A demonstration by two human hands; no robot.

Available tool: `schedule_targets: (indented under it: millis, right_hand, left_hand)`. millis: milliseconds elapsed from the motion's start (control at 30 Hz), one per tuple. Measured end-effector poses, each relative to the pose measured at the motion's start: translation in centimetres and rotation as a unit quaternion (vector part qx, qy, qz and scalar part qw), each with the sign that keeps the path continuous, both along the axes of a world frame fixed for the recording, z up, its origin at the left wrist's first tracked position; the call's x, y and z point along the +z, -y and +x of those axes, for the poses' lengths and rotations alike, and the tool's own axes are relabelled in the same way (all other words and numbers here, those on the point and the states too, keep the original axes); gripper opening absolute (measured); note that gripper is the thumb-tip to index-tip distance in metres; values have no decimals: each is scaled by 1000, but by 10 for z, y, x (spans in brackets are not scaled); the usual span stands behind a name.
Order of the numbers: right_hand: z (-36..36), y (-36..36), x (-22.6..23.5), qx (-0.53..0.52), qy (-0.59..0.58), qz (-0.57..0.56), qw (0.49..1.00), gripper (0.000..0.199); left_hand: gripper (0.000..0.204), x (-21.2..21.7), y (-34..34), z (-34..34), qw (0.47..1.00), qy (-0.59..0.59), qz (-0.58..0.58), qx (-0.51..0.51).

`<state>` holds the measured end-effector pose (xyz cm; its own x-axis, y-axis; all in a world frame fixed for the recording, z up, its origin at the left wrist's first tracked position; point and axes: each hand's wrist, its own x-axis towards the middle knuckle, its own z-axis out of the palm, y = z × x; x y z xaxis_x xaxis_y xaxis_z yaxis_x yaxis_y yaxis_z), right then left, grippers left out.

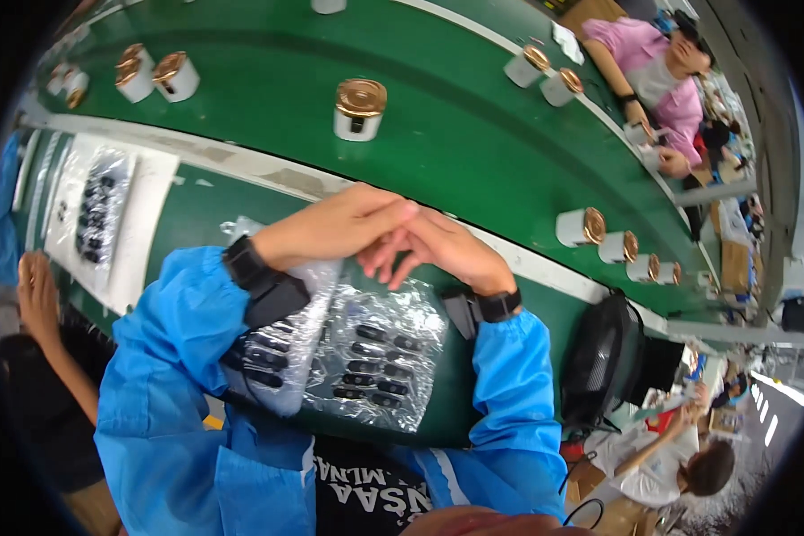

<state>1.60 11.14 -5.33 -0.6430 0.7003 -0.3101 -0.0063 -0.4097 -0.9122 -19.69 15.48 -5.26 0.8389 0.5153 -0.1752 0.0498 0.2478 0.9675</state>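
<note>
My left hand (344, 225) and my right hand (458, 254) meet above the near edge of the green belt, fingers stretched out and overlapping at the tips. I see nothing held in either. Below them lies a clear plastic bag (424, 353) with small black oval parts (364, 367) in rows. Left of it, partly under my left forearm, is another plastic pack (297, 380) with similar black parts. Beyond my hands, a white canister with a shiny copper-coloured top (360, 111) and a dark slot in its side stands on the green belt (268, 98).
More copper-topped canisters stand far left (176, 77), far right (560, 87) and along the right (581, 227). A black mesh bag (602, 357) sits right of my arm. White sheets bearing a parts pack (100, 214) lie left. A co-worker in pink (652, 71) works across the belt; another person's hand (37, 290) is left.
</note>
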Motion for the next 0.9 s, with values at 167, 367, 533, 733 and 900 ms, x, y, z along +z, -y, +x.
schedule_targets:
  millis: [167, 367, 533, 733, 900]
  right_hand:
    - [1, 0, -7, 0, -41, -22, 999, 54]
    - [-3, 2, -8, -19, -21, -11, 1000, 50]
    - [1, 0, -9, -13, -44, -1, 999, 46]
    - [0, -2, -6, -1, -42, -12, 999, 47]
    - [0, -4, -1, 0, -27, -27, 999, 52]
  left_hand:
    - [49, -6, 0, 1, 999, -7, -19, 27]
    - [49, 9, 0, 2, 999, -45, -29, 5]
    - [47, 4, -2, 2, 998, -61, 21, -23]
    - [47, 3, 0, 1, 999, -37, 3, 4]
    - [49, 0, -1, 1, 999, -37, -11, 17]
